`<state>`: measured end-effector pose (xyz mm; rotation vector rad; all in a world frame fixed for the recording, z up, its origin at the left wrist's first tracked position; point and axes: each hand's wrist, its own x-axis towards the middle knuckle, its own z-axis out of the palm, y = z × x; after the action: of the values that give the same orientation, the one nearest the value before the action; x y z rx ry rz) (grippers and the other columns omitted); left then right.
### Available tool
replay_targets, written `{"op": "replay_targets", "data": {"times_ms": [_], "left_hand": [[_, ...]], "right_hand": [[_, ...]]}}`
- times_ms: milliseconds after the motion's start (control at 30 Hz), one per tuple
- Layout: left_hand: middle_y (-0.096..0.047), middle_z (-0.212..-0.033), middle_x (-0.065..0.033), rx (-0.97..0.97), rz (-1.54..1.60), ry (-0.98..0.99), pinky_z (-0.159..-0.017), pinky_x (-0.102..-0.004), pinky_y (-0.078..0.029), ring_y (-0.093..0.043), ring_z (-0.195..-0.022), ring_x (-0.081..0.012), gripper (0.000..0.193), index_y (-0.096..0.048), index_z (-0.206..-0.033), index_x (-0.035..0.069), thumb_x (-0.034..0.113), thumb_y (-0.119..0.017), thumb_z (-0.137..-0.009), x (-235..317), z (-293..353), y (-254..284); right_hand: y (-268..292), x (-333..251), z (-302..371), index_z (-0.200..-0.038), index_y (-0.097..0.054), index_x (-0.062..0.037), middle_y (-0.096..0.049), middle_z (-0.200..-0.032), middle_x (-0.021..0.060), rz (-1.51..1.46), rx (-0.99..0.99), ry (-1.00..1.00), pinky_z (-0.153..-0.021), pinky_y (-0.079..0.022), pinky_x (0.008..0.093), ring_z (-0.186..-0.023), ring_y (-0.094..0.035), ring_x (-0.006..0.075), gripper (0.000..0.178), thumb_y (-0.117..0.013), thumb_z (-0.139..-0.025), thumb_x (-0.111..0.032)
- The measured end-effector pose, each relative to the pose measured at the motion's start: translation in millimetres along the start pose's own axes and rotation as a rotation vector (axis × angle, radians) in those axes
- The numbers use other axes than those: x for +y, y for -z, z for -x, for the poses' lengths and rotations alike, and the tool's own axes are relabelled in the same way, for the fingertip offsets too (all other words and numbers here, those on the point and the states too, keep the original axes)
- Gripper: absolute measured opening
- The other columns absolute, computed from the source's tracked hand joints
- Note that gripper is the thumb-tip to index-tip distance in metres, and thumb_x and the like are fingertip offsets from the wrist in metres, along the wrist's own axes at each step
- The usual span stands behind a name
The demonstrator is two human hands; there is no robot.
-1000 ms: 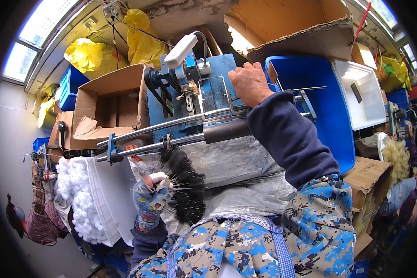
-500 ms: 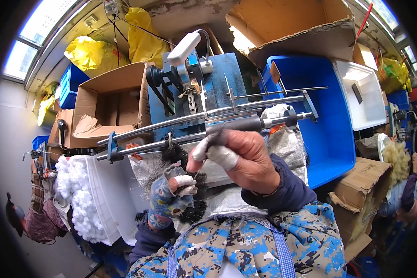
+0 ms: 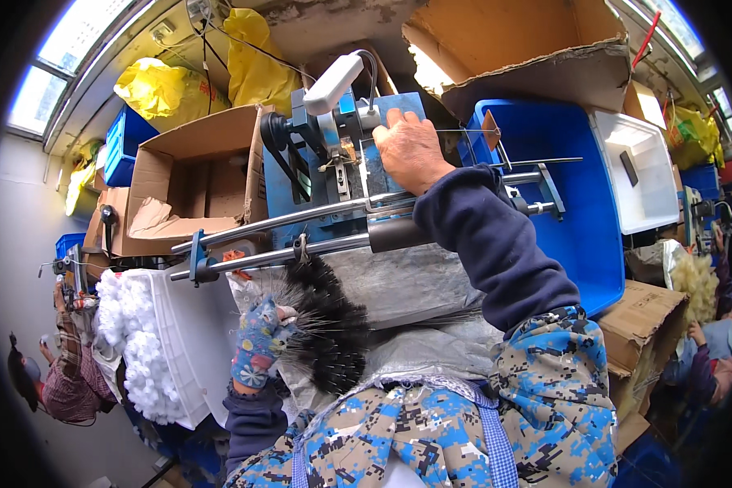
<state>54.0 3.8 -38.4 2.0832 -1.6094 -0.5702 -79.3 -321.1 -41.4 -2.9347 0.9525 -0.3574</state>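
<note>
My left hand, in a blue floral fingerless glove, is closed at the left side of a black bristle brush and grips its edge among long pale wire-like strands. The brush hangs below the front steel bar of a blue bench machine, under a small metal loop. Farther up, my right hand reaches over the bars onto the machine's bed, back upward, fingers curled. A thin straight wire runs rightward from beside these fingers; what they hold is hidden.
An open cardboard box stands left of the machine and a blue bin right of it. A white crate with white tufts is at lower left. Grey sheeting covers my lap area. Other people work at both far sides.
My right hand has left the spot near my left hand and moved up and away onto the machine. My left hand has shifted left and slightly down, leaving more of the black brush visible.
</note>
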Motion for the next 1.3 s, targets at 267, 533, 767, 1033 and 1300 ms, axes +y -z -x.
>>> {"op": "replay_targets", "data": {"times_ms": [267, 533, 767, 1033, 1300], "left_hand": [[-0.057, -0.080, -0.0143, 0.020, -0.075, 0.013, -0.066, -0.0407, -0.045, -0.057, -0.076, -0.0339, 0.021, -0.064, -0.090, 0.007, 0.008, -0.067, -0.069, 3.8, -4.5, -2.9], [-0.061, -0.089, -0.0138, 0.010, -0.175, 0.030, -0.078, -0.0429, -0.044, -0.057, -0.085, -0.0336, 0.028, -0.063, -0.096, 0.008, 0.010, -0.068, -0.069, 0.5, 2.7, -4.0], [-0.061, -0.083, -0.0093, 0.058, -0.179, 0.024, -0.071, -0.0398, -0.046, -0.058, -0.075, -0.0296, 0.024, -0.063, -0.090, 0.010, 0.010, -0.069, -0.067, 10.2, 2.4, 0.8], [-0.060, -0.080, -0.0074, 0.196, -0.137, -0.130, -0.062, -0.0376, -0.047, -0.058, -0.070, -0.0276, 0.025, -0.065, -0.089, 0.012, 0.008, -0.070, -0.065, 22.8, -2.1, 6.1], [-0.061, -0.078, -0.0085, 0.311, -0.062, -0.064, -0.064, -0.0368, -0.047, -0.060, -0.072, -0.0265, 0.023, -0.063, -0.086, 0.008, 0.003, -0.067, -0.065, 24.7, 7.1, 12.8]], "right_hand": [[-4.0, 0.1, 2.4, -0.084, -0.062, -0.0065, -0.056, -0.093, 0.0126, 0.014, 0.009, 0.005, -0.071, -0.044, 0.0398, -0.086, -0.058, 0.0268, 0.012, -0.053, -0.077, -0.008], [-8.7, 3.1, 1.5, -0.083, -0.062, -0.0078, -0.058, -0.086, 0.0107, -0.059, 0.077, 0.027, -0.069, -0.044, 0.0411, -0.083, -0.058, 0.0278, 0.013, -0.052, -0.076, -0.008], [-14.3, 6.4, -0.1, -0.082, -0.063, -0.0087, -0.060, -0.084, 0.0109, -0.158, 0.083, 0.034, -0.069, -0.044, 0.0427, -0.082, -0.057, 0.0300, 0.014, -0.050, -0.077, -0.009], [-17.9, 8.7, -7.6, -0.090, -0.066, -0.0083, -0.064, -0.088, 0.0082, -0.175, -0.007, -0.045, -0.078, -0.040, 0.0463, -0.090, -0.056, 0.0289, 0.017, -0.053, -0.080, -0.013], [2.5, 16.9, 39.2, -0.109, -0.056, 0.0018, -0.034, -0.130, 0.0186, -0.075, 0.027, -0.054, -0.091, -0.033, 0.0470, -0.114, -0.037, 0.0338, 0.049, -0.067, -0.074, -0.030]]}}
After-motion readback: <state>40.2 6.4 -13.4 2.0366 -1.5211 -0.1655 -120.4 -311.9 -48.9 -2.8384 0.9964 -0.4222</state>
